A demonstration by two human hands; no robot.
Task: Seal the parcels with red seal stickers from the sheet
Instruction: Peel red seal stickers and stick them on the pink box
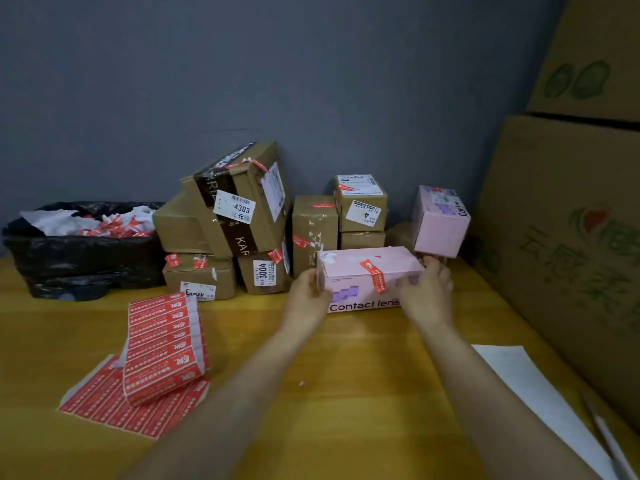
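The pink parcel (367,271) sits right of centre on the table (346,375), a red seal sticker (374,275) folded over its top front edge. The left hand (306,292) and right hand (424,292) each grip one end. Brown parcels (239,216) crowd just behind it. Big cartons (568,237) wall the right edge. The sticker sheet (162,344) lies lower left.

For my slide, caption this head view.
Left hand and right hand hold a pink box bearing a red seal sticker.
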